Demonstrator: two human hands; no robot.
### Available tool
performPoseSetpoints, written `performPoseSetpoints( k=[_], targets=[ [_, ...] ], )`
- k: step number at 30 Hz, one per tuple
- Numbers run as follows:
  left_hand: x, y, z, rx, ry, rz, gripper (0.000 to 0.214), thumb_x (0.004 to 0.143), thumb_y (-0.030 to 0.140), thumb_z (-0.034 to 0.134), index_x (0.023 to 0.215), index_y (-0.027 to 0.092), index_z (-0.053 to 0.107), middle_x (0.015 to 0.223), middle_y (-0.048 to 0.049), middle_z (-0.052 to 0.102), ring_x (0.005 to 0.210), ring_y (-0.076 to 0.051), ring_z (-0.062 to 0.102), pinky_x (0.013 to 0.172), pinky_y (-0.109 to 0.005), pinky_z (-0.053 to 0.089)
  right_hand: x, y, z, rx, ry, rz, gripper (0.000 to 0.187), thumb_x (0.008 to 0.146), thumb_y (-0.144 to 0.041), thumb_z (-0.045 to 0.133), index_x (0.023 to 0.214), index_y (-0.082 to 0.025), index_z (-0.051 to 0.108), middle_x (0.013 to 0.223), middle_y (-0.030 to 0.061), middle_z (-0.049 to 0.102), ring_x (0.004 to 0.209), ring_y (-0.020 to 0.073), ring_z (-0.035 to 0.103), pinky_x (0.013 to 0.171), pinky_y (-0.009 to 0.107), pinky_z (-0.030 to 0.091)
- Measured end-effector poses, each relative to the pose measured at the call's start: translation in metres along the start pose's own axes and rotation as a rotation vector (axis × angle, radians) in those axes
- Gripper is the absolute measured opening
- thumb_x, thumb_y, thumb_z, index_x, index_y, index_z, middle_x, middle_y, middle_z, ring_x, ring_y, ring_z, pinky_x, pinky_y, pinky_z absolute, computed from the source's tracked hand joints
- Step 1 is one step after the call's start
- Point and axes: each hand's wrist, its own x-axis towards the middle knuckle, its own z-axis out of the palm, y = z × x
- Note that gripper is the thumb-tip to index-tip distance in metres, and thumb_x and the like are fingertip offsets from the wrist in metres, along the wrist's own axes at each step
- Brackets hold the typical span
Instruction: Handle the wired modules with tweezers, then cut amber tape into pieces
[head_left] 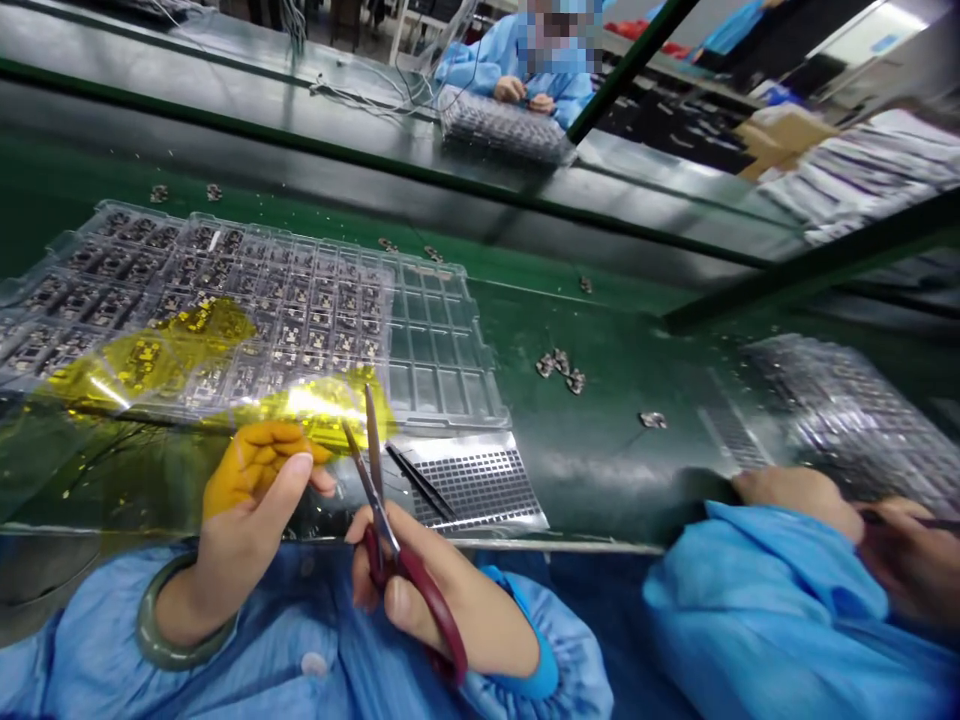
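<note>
Two-handed: L hand [247, 515] pinches yellow film [319, 405], R hand [450, 600] grips scissors [377, 495] beside it.

1 head camera faces forward and down, close over left hand [247, 515] and right hand [439, 590].

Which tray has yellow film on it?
The clear tray directly ahead of the left hand, beyond the scissors. Only it has yellow film over its near edge; the far tray by the co-worker and the tray at right show none.
</note>
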Motion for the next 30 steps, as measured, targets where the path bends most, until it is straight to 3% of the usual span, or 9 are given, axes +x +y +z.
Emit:
performPoseSetpoints(
  k=[12,30],
  targets=[
    [-0.008,-0.002,-0.004,0.112,-0.081,0.018,0.016,0.084,0.03,0.068,0.095,0.02,0.062,0.083,-0.0031,0.074,0.074,-0.018,0.072,0.076,-0.031,0.057,-0.002,0.011,0.006,0.005,0.073,0.003,0.062,0.081,-0.071,0.057,0.116,-0.022,0.042,0.085,0.0008,0.054,0.07,0.015,0.047,0.067,0.03,0.043],
    [-0.007,0.011,-0.002,0.084,-0.11,-0.028,0.017,0.083,0.029,0.07,0.094,0.019,0.061,0.079,-0.0032,0.075,0.071,-0.018,0.073,0.073,-0.03,0.06,-0.001,0.003,0.011,-0.032,0.1,0.047,0.06,0.084,-0.072,0.052,0.113,-0.02,0.043,0.085,0.0011,0.053,0.07,0.0138,0.046,0.066,0.029,0.042]
  ],
)
